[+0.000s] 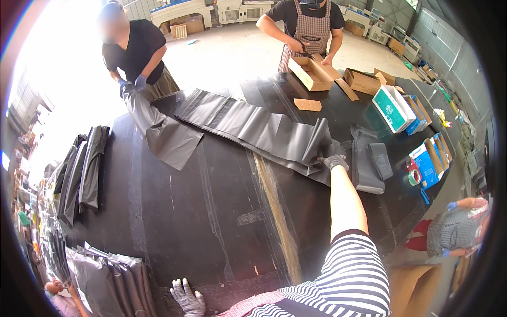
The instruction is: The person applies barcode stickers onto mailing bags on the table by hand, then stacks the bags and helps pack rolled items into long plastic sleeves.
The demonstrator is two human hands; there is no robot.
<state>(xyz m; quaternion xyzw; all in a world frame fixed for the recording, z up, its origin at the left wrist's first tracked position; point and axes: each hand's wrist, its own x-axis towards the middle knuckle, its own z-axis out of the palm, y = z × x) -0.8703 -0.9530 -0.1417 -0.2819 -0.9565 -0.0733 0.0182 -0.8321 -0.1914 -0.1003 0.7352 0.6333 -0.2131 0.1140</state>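
My right hand [334, 161], in a dark grey glove, reaches far across the black table [174, 222]. Its fingers pinch the near right end of a long stack of dark grey plastic bags [253, 124], where the top layer curls up. Just right of it lies another folded grey plastic bundle [367, 164], with a small dark pad on top. My left hand [188, 298], gloved too, rests on the table's near edge with its fingers spread, holding nothing. At the far left, a person in blue gloves [140, 82] holds a loose grey plastic sheet [163, 132] that drapes onto the table.
Folded plastic bundles lie at the left [92, 169], with a thick bag stack [113, 280] near left. Opposite, a person in a checked apron [312, 31] handles an open cardboard box [311, 74]. Boxes [393, 108] and a tape roll [414, 177] line the right edge.
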